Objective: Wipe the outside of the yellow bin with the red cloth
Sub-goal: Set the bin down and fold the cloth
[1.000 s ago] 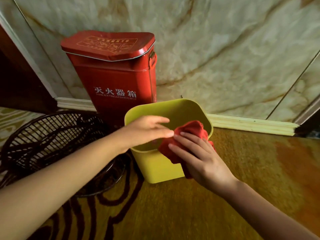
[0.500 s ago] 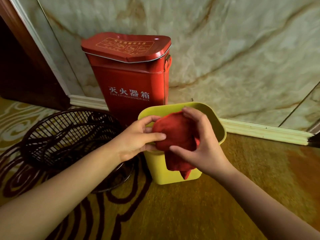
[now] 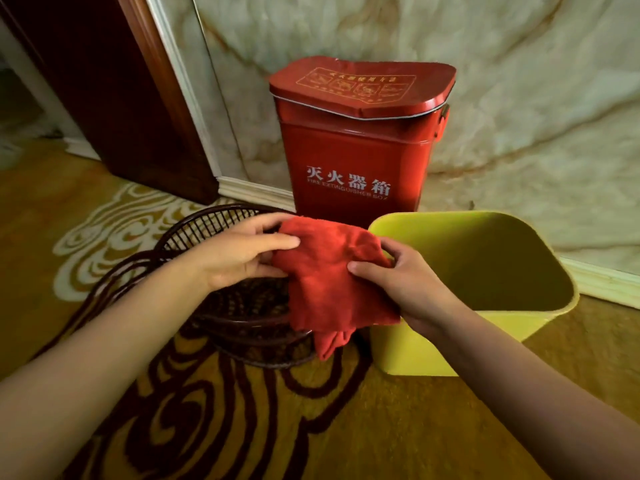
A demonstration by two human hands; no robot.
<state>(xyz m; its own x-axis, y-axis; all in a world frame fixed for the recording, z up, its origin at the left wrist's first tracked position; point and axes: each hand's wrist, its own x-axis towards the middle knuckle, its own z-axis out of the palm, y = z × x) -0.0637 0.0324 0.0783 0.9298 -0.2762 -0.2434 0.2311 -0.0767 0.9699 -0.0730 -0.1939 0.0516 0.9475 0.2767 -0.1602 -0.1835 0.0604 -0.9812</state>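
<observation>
Cloth [image 3: 329, 282], red, pinched between both hands: left hand [image 3: 239, 258] closed on its upper left edge, right hand [image 3: 412, 289] closed on its right side. Hanging over a dark wire basket [image 3: 242, 306], just left of the yellow bin [image 3: 443, 351]. Bin upright on patterned carpet [image 3: 311, 427], red fire extinguisher box [image 3: 356, 150] behind, against the marble wall [image 3: 536, 98].

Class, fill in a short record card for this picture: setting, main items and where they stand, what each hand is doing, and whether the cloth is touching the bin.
setting: patterned carpet by a marble wall
bin: yellow, open, upright on the carpet
cloth: red, held up in both hands, lower end hanging
left hand: grip on the cloth's left edge
right hand: grip on the cloth's right edge
cloth touching bin: cannot tell; it hangs at the bin's left side
red box: lidded, against the wall behind the bin
basket: dark wire, left of the bin
</observation>
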